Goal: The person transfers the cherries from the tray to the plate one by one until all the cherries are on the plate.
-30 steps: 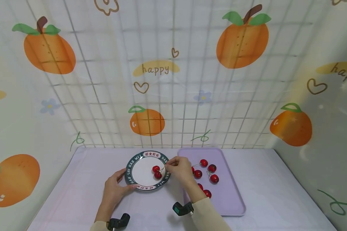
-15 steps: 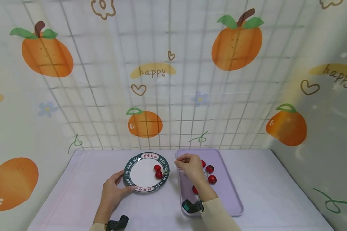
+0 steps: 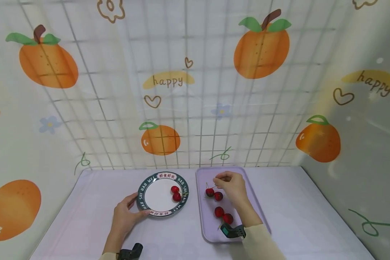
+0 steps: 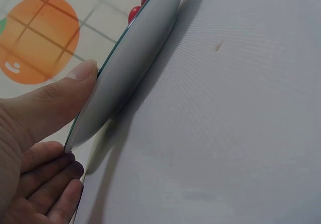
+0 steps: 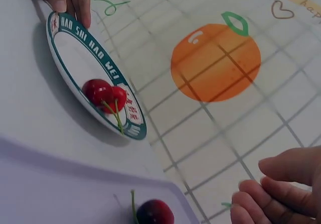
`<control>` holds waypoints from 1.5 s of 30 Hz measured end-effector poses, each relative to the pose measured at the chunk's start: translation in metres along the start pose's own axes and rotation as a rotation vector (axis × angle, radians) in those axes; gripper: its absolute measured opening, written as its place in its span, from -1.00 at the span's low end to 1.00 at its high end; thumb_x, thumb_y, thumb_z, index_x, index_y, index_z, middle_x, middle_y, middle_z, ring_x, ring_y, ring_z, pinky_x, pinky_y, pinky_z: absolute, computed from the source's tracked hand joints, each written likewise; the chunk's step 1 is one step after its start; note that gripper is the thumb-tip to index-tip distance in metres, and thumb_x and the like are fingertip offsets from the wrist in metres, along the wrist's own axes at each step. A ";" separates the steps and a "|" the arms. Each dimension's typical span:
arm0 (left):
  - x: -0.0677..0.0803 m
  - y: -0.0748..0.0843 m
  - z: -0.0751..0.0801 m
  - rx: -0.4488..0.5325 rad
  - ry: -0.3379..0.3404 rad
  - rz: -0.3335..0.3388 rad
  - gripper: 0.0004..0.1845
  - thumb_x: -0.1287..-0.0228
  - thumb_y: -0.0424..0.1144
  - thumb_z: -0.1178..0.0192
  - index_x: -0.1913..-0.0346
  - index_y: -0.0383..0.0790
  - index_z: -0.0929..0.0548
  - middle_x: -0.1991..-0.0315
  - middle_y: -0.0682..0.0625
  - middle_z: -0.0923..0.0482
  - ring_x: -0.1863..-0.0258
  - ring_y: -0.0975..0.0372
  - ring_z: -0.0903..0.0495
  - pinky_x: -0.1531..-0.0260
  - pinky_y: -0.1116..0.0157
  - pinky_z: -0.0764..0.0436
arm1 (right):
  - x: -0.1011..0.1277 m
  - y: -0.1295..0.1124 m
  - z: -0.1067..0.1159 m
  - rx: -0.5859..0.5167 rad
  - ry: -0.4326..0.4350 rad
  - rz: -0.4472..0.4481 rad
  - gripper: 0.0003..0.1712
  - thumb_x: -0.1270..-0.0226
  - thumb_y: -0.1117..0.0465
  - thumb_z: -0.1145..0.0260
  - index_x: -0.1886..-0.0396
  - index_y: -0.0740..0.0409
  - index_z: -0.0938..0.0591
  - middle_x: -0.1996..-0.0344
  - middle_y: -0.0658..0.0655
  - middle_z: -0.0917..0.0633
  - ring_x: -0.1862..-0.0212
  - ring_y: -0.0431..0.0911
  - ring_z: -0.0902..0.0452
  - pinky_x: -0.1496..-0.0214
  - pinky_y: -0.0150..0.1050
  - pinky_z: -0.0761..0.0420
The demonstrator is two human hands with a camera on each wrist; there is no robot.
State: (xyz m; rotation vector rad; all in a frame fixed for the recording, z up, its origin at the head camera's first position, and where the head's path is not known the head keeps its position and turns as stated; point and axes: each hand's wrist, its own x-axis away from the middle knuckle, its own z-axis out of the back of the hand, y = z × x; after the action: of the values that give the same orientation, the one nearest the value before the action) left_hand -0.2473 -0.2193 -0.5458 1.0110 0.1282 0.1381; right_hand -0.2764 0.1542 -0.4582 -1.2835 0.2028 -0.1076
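Note:
A white plate (image 3: 156,196) with a green lettered rim lies on the table and holds two red cherries (image 3: 176,193). My left hand (image 3: 134,208) grips the plate's near-left rim, with the thumb (image 4: 55,103) on top and the fingers under the edge (image 4: 125,73). To the right, a lilac tray (image 3: 253,206) carries several cherries (image 3: 219,211). My right hand (image 3: 219,180) hovers over the tray's far part with its fingers curled toward the thumb. Two cherries (image 3: 213,194) lie just to its left. In the right wrist view nothing shows between its fingers (image 5: 256,196), and one cherry (image 5: 155,213) lies below them.
The table (image 3: 299,202) has a pale lilac cover. Sheets printed with oranges stand as walls at the back (image 3: 188,108) and on both sides. Bare tabletop lies left of the plate and right of the tray. Black wrist cameras (image 3: 232,231) sit on both forearms.
My right hand has moved from the plate, where it set a cherry down, rightward to over the tray's far part. My left hand stays on the plate's rim.

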 end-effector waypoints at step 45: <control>0.003 -0.002 0.000 0.003 0.009 -0.038 0.07 0.15 -0.03 -0.74 -0.46 -0.32 -0.48 -0.49 -0.30 -0.40 -0.48 -0.17 -0.40 -0.51 0.04 -0.43 | 0.012 0.064 0.068 0.296 0.039 -0.092 -0.76 -0.23 0.25 -0.57 0.21 0.32 -0.77 0.33 0.16 -0.82 0.24 -0.02 -0.71 0.22 -0.25 -0.64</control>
State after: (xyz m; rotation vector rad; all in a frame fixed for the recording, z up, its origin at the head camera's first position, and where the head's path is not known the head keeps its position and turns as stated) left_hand -0.2446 -0.2196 -0.5476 1.0101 0.1557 0.1075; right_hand -0.2525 0.2337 -0.5024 -0.9961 0.1544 -0.2334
